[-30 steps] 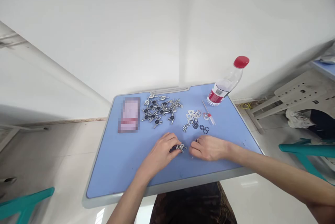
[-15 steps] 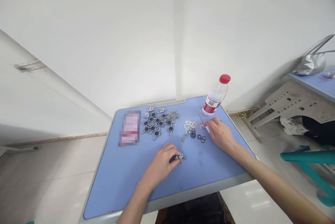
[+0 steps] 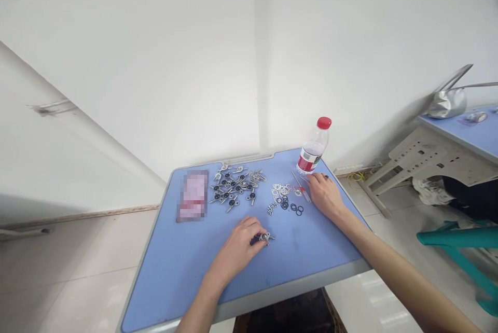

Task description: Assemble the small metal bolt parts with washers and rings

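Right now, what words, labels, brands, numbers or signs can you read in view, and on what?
None readable.
Bottle label: printed, too small and blurred.
Pink rectangular item: pixelated, nothing legible.
Metal parts: too small to make out any lettering.
Faint mark on the blue tabletop: can't tell if it's a character.

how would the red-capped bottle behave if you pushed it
The bottle could tip if pushed high, standing tall on a narrow base. Its clear, plastic-looking wall may flex when squeezed. Round-sided, it would probably roll once down.
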A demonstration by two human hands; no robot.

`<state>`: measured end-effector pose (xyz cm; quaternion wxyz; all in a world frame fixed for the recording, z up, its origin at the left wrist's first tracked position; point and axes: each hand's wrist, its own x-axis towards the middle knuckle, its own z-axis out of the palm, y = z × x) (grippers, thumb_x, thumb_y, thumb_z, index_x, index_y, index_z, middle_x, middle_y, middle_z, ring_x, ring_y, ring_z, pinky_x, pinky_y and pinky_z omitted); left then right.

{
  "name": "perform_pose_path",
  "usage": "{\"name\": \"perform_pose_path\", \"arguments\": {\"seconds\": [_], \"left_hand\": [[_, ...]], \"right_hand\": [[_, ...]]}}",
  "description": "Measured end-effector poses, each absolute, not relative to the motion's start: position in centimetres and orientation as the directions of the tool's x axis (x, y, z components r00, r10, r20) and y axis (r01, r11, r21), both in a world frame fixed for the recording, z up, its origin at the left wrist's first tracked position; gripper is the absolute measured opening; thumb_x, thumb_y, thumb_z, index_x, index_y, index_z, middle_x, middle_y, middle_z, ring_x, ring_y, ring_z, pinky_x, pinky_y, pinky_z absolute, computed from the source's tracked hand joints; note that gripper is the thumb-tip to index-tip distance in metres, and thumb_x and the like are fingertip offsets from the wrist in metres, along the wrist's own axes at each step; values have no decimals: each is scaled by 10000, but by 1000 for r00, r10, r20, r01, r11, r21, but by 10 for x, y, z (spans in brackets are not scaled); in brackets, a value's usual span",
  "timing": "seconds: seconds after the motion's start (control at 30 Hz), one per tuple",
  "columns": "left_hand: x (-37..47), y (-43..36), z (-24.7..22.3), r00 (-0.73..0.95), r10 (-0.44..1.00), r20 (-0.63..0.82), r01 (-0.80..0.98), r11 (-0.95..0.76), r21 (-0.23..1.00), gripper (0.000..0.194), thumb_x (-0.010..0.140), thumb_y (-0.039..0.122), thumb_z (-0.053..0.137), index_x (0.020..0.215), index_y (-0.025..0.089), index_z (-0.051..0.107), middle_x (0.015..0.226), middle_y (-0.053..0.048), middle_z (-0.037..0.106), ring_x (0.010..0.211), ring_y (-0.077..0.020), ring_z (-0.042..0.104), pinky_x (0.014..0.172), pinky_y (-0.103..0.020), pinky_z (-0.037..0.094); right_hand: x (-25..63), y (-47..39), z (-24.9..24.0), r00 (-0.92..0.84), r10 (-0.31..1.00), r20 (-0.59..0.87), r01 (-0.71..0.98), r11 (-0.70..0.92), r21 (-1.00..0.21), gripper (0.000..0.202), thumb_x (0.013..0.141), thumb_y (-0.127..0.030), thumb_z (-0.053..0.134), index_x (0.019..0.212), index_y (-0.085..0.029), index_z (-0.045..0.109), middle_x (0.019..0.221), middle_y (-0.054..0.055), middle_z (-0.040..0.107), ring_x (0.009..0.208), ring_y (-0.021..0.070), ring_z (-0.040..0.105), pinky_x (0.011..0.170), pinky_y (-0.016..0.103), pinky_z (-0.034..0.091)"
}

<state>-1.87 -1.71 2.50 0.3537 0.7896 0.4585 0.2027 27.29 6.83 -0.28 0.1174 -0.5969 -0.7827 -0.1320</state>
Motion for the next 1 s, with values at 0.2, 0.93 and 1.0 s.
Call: {"name": "perform_pose_path", "arguments": {"seconds": [0.2,0.93,1.0], "left_hand": [[-19,-17,22,500,866,5,575,-336,746,83,851,147,593,883,205,643,891,-12,600,880,-180,557,753,-304,449],[-19,-14,21,512,859,-13,595,-344,726,79,875,176,583,874,209,654,858,-11,592,853,-174,560,739,-282,432],[-19,-13,19,518,855,-15,592,-346,728,83,878,173,581,882,213,654,862,-9,595,861,-175,560,748,-283,430]], "right_hand": [[282,62,5,-699,645,309,713,660,237,341,933,-39,376,1136,-170,616,935,99,628,832,212,558,798,362,397],[242,33,8,137,958,253,-39,260,-965,147,945,-348,513,932,-234,421,783,-46,550,530,105,620,549,290,565],[242,36,4,124,970,208,-74,218,-973,178,928,-372,544,933,-236,429,753,-60,544,495,94,597,514,267,549]]}}
